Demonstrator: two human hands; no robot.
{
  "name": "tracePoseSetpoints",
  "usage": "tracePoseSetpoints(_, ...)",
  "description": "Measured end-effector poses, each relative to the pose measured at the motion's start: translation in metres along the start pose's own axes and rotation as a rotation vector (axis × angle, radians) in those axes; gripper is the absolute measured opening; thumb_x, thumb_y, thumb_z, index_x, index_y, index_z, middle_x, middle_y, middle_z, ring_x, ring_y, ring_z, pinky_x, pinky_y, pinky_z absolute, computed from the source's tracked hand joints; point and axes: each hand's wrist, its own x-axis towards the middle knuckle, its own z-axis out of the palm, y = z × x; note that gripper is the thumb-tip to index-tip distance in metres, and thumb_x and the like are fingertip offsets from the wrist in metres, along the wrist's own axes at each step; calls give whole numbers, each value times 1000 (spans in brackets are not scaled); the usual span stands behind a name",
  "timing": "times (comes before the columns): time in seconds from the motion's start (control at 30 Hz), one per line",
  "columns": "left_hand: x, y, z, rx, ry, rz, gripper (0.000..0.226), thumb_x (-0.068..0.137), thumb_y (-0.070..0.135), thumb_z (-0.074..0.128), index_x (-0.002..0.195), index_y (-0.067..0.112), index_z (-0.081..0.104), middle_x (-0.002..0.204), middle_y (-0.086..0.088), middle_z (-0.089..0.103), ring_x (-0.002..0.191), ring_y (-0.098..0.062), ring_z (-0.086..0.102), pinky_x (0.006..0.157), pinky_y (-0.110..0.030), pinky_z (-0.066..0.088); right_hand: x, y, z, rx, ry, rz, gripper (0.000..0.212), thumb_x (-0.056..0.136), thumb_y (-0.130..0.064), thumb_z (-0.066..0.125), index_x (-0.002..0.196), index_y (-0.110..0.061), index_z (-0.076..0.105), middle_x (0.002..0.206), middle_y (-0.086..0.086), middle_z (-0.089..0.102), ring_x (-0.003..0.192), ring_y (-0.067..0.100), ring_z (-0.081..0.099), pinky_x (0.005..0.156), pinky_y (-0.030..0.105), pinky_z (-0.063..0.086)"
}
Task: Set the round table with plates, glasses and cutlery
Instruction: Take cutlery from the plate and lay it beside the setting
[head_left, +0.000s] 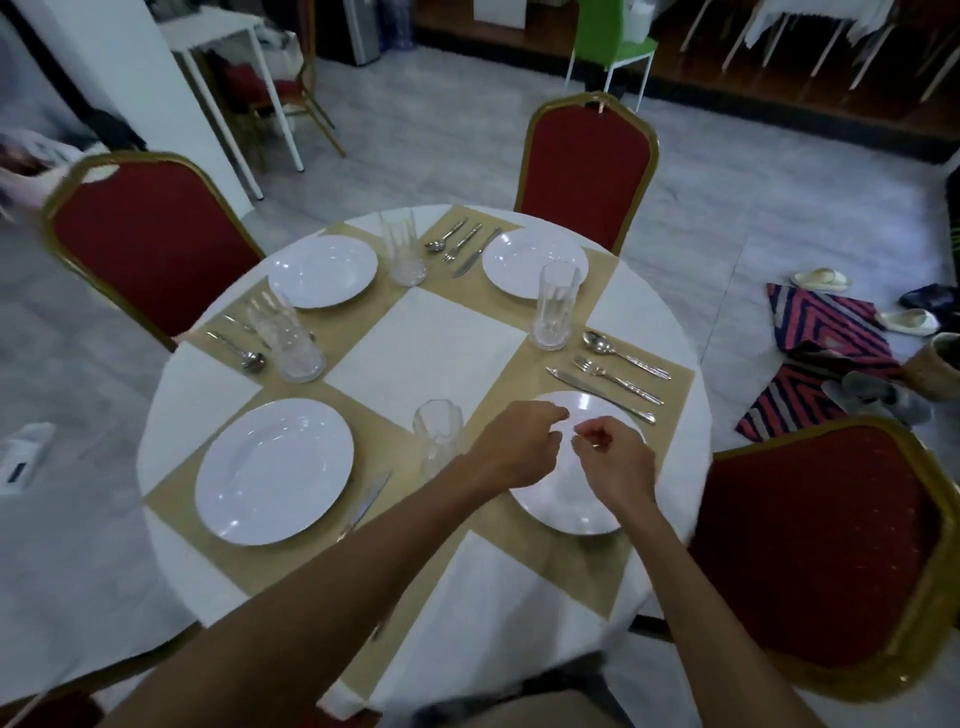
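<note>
White plate (563, 512), under left hand (511, 449) and right hand (621, 460), fingers (550, 415) curled above

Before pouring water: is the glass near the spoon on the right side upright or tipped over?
Upright: the glass stands on its thick base with its open rim upward.

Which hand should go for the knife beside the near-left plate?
Left, probably. The left hand hovers closer to the knife; the right hand sits farther off over the near-right plate and would have to reach across.

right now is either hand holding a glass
No, the left hand and right hand are curled above a plate, with nothing seen in them.
</note>
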Motion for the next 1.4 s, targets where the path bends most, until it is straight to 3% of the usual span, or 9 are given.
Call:
tracePoseSetpoints(0.27, -131, -63, -23, -63, 57, -33, 33, 94, 16, 50, 122, 12, 68, 122, -2, 70, 117, -17, 61, 101, -24, 39, -107, -20, 66, -2, -155, 18, 6, 86, -17, 69, 89, -20, 73, 85, -10, 71, 81, 4, 64, 75, 18, 46)
tracePoseSetpoints(0.4, -188, -111, -20, -10, 17, -124, 27, 96, 17, 49, 100, 8, 74, 93, -8, 74, 93, -20, 65, 112, -32, 32, -149, -21, 104, -9, -232, 16, 9, 85, -11, 69, 87, -19, 72, 84, -10, 70, 79, 3, 63, 70, 15, 44)
tracePoseSetpoints(0.53, -217, -156, -11, 3, -14, -282, 22, 92, 13, 52, 90, 6, 72, 95, -13, 73, 91, -28, 67, 66, -26, 40, -175, -19, 142, -74, -349, 42, 10, 84, -16, 68, 88, -22, 74, 87, -8, 71, 81, 3, 63, 69, 11, 44)
tracePoseSetpoints(0.63, -221, -176, 2, -2, -24, -376, 20, 86, 9, 52, 74, 3, 67, 78, -17, 68, 79, -33, 64, 59, -30, 37, -183, -16, 163, -119, -395, 73, 11, 85, -18, 66, 92, -22, 74, 88, -9, 70, 80, 2, 62, 62, 4, 39)
tracePoseSetpoints(0.73, -221, -187, 20, 20, 27, -463, 19, 83, 8, 52, 68, 8, 64, 76, -15, 66, 77, -32, 63, 58, -29, 37, -183, -11, 180, -148, -407, 132, 9, 86, -17, 63, 90, -20, 70, 89, -5, 70, 81, 6, 63, 63, 11, 44)
tracePoseSetpoints(0.87, -217, -194, 37, 49, 81, -511, 16, 88, 10, 51, 74, 13, 59, 82, -7, 51, 82, -29, 59, 61, -30, 37, -180, -2, 195, -209, -387, 207, 10, 88, -22, 59, 85, -17, 67, 86, -2, 68, 83, 15, 64, 75, 31, 55)
tracePoseSetpoints(1.0, -203, -193, 42, 64, 84, -497, 18, 89, 11, 50, 94, 13, 67, 101, -8, 53, 94, -28, 57, 72, -37, 48, -178, 5, 199, -222, -345, 236, 18, 92, -32, 64, 85, -15, 65, 83, -1, 67, 77, 13, 61, 65, 23, 44)
tracePoseSetpoints(1.1, -193, -191, 43, 90, 80, -492, 25, 91, 11, 50, 107, 17, 67, 109, -6, 54, 99, -26, 57, 75, -38, 50, -174, 5, 204, -214, -315, 265, 22, 90, -36, 65, 84, -15, 65, 81, -1, 67, 79, 17, 63, 68, 28, 48)
tracePoseSetpoints(1.4, -188, -206, 39, 35, 60, -417, 31, 89, 11, 51, 109, 25, 70, 102, -4, 59, 89, -26, 63, 73, -36, 53, -170, -8, 215, -253, -228, 426, 20, 80, -35, 70, 88, -17, 69, 86, 2, 70, 83, 23, 68, 69, 28, 52)
